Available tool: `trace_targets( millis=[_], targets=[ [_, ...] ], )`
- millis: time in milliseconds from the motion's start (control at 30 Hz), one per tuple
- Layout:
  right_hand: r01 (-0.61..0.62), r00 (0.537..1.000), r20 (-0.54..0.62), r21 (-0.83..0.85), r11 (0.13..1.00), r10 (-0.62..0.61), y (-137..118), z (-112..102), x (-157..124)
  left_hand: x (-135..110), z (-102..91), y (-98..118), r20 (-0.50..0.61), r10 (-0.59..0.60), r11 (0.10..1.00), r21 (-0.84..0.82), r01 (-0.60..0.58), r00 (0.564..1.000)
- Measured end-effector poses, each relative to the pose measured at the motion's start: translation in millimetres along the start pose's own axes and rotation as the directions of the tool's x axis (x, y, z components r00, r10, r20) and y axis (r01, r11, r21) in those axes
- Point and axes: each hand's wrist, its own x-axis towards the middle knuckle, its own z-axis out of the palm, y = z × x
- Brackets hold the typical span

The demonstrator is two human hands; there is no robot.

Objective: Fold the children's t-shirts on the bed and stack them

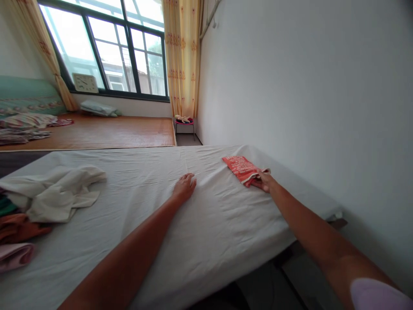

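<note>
My right hand (265, 181) grips the near end of a folded red cloth (240, 168) with white lettering, at the right side of the sheet-covered table. The thumb lies on top of the cloth, and the other fingers are partly hidden beneath it. My left hand (185, 186) rests on the white sheet (206, 224) near the middle, with its fingers extended and nothing in them. A gap of bare sheet separates it from the red cloth.
Crumpled cream fabric (64, 189) lies at the left, beside orange cloth (22, 228) and a pink folded cloth (16, 256). A white wall (306, 107) borders the right side. Beyond the table are a low bed (122, 131) and a small stool (184, 122).
</note>
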Motion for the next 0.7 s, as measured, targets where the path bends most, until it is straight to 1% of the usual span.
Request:
trace_targets(
  millis=[33, 67, 133, 167, 200, 233, 267, 300, 333, 367, 400, 433, 500, 533, 567, 600, 633, 667, 700],
  targets=[
    [-0.037, 0.999, 0.012, -0.094, 0.995, 0.038, 8, -12, -4, 0, 0.0, 0, 0.018, 0.007, 1.000, 0.014, -0.007, 1.000],
    [-0.051, 0.999, -0.003, -0.181, 0.982, 0.051, 12, -23, -7, -1, -0.2, 0, 0.038, 0.015, 0.999, 0.032, -0.016, 0.999],
    [-0.032, 0.998, -0.069, -0.308, 0.951, 0.011, 13, -35, -11, -4, -1.4, 1, 0.083, 0.046, 0.995, 0.081, -0.053, 0.995],
    [0.008, 0.994, -0.099, -0.341, 0.940, -0.045, 10, -36, -13, -6, -2.7, 2, 0.109, 0.075, 0.991, 0.106, -0.086, 0.991],
    [0.070, 0.988, -0.101, -0.370, 0.926, -0.115, 5, -32, -15, -9, -4.4, 4, 0.140, 0.112, 0.983, 0.128, -0.130, 0.984],
    [0.153, 0.980, -0.060, -0.399, 0.904, -0.192, 0, -23, -18, -12, -6.5, 7, 0.178, 0.147, 0.974, 0.145, -0.174, 0.973],
    [0.260, 0.960, 0.020, -0.431, 0.864, -0.278, -5, -9, -22, -16, -8.8, 10, 0.220, 0.176, 0.965, 0.154, -0.212, 0.960],
    [0.378, 0.924, 0.132, -0.450, 0.809, -0.358, -10, 9, -28, -19, -11.1, 13, 0.272, 0.194, 0.958, 0.155, -0.242, 0.943],
    [0.496, 0.869, 0.267, -0.450, 0.743, -0.418, -14, 30, -36, -23, -13.5, 15, 0.322, 0.184, 0.957, 0.157, -0.244, 0.929],
    [0.602, 0.795, 0.408, -0.431, 0.673, -0.450, -17, 53, -46, -26, -16.0, 17, 0.363, 0.174, 0.957, 0.156, -0.243, 0.915],
    [0.688, 0.712, 0.535, -0.398, 0.607, -0.455, -19, 77, -58, -29, -18.6, 18, 0.405, 0.174, 0.956, 0.150, -0.253, 0.897],
    [0.762, 0.623, 0.639, -0.366, 0.534, -0.451, -19, 100, -69, -33, -21.7, 18, 0.437, 0.176, 0.955, 0.142, -0.261, 0.882],
    [0.872, 0.462, 0.775, -0.308, 0.381, -0.431, -15, 140, -91, -42, -30.9, 14, 0.474, 0.205, 0.945, 0.131, -0.299, 0.856],
    [0.906, 0.399, 0.818, -0.282, 0.315, -0.413, -12, 157, -99, -48, -37.9, 9, 0.475, 0.222, 0.937, 0.138, -0.321, 0.851],
    [0.926, 0.356, 0.846, -0.264, 0.269, -0.397, -7, 170, -105, -54, -47.1, 3, 0.463, 0.231, 0.927, 0.162, -0.338, 0.856],
    [0.937, 0.331, 0.862, -0.252, 0.243, -0.384, -2, 181, -109, -60, -59.1, -6, 0.439, 0.226, 0.914, 0.213, -0.345, 0.870],
    [0.940, 0.323, 0.866, -0.246, 0.237, -0.381, 4, 190, -111, -67, -74.1, -16, 0.405, 0.207, 0.898, 0.283, -0.337, 0.891],
    [0.937, 0.328, 0.861, -0.245, 0.247, -0.389, 9, 195, -111, -74, -92.1, -28, 0.363, 0.184, 0.878, 0.357, -0.319, 0.913],
    [0.931, 0.342, 0.846, -0.246, 0.270, -0.408, 14, 199, -110, -81, -112.6, -40, 0.311, 0.141, 0.848, 0.453, -0.277, 0.940]
  ],
)
